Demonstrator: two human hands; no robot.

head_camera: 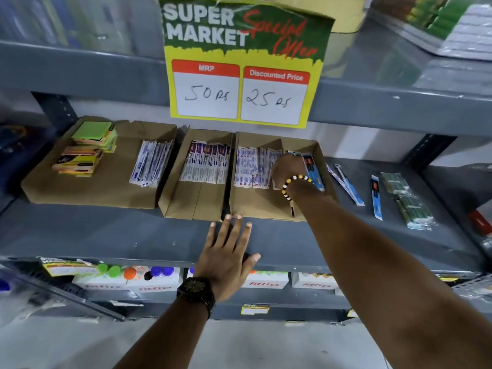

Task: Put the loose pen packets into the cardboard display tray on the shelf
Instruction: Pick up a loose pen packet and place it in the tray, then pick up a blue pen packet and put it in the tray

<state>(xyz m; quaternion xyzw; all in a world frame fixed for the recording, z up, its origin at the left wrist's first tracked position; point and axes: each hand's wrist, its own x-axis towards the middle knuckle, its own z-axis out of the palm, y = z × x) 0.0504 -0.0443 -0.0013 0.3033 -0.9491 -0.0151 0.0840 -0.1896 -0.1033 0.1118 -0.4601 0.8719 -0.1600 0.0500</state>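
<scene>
My right hand (287, 167) reaches into the right-hand cardboard display tray (255, 206), palm down, over blue pen packets (312, 169) at the tray's right side; the fingers are hidden, so whether they grip a packet is unclear. White-and-blue packets (249, 166) fill the tray's left part. My left hand (226, 251) lies flat and spread on the grey shelf (133, 235), fingertips touching the tray's front edge. Loose pen packets lie on the shelf to the right: a pair (346, 183) and a single one (376, 197).
A middle tray (183, 206) holds more packets, and a flat cardboard tray (87, 190) at left carries sticky-note pads (87, 150) and packets. A wrapped bundle (407, 201) lies at far right. A "Special Offer" price sign (242, 62) hangs from the upper shelf.
</scene>
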